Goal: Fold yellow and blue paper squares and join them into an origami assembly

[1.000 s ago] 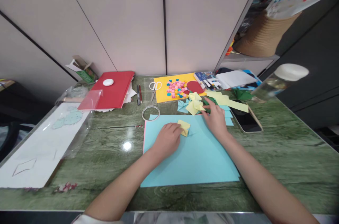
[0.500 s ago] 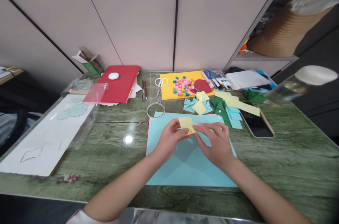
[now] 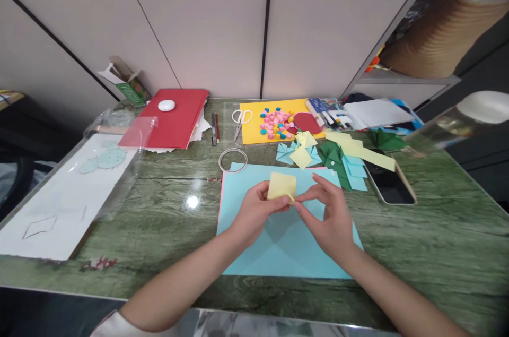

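Note:
A small square of pale yellow paper (image 3: 282, 185) is held up above a light-blue sheet (image 3: 278, 252). My left hand (image 3: 256, 213) pinches its lower left part between thumb and fingers. My right hand (image 3: 328, 215) has thumb and index finger closed on the paper's lower right corner, which looks folded; the other fingers are lifted. Beyond the blue sheet lie yellow folded pieces (image 3: 301, 157), light-blue folded pieces (image 3: 285, 152) and dark green folded paper (image 3: 332, 154). Yellow paper strips (image 3: 376, 157) rest over stacked light-blue pieces (image 3: 355, 172).
White-handled scissors (image 3: 238, 123), a metal ring (image 3: 233, 160) and pens (image 3: 215, 129) lie left of a yellow sheet (image 3: 250, 136) with pink pompoms (image 3: 275, 123). A phone (image 3: 392, 184) and clear bottle (image 3: 441, 127) are on the right. A red folder (image 3: 178, 117) and drawing sheet (image 3: 59, 204) occupy the left.
The yellow paper now shows more of its flat face upright. My right index finger has moved down to its lower corner, while the other right fingers have lifted. The view has shifted slightly.

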`<state>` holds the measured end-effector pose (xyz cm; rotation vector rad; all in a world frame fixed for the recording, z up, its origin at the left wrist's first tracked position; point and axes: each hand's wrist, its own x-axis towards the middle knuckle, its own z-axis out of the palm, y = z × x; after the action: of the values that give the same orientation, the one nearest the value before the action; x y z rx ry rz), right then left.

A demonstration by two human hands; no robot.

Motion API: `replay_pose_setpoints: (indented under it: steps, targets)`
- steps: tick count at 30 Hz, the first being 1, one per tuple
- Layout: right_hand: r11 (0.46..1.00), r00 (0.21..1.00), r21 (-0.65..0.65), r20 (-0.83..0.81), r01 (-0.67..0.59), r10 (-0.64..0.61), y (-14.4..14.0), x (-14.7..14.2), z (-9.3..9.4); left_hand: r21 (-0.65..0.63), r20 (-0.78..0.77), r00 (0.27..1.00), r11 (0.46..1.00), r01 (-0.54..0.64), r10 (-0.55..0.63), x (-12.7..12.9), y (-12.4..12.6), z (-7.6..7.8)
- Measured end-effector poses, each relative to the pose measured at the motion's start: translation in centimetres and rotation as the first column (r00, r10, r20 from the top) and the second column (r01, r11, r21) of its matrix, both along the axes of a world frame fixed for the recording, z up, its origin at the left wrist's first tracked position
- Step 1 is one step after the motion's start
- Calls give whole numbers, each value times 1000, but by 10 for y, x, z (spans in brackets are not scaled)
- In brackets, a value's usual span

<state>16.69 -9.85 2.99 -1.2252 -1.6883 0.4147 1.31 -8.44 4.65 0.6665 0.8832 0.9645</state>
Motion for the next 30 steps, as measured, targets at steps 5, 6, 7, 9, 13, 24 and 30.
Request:
replay_pose_setpoints:
  steps: [5, 6, 7, 9, 13, 24, 30]
  targets:
    - [991, 991, -129, -131, -29, 12, -4, -3, 4, 76, -64, 998, 997, 12, -7, 0, 2, 1]
    - [991, 991, -134, -135, -30, 12, -4, -3, 4, 84, -69, 997, 996, 24, -18, 0, 2, 1]
    - [989, 991, -142, -136, -31, 11, -4, -2, 4, 89, -77, 996, 995, 39, -33, -1, 2, 1]
    - [985, 992, -169, -129, -36, 14, -5, -1, 4, 92, -92, 994, 993, 72, -64, -2, 2, 0]
    - [967, 990, -240, -129, -84, 54, -4, 0, 7, 66, -102, 991, 993, 97, -90, -3, 2, -1]
    - [940, 965, -280, -228, -195, 132, 3, 9, 16, 59, -205, 978, 998, -30, 42, -6, 5, -4]
    - [821, 942, -497, -305, -282, 139, 3, 8, 15, 15, -138, 990, 1000, -10, 12, -5, 5, -5]
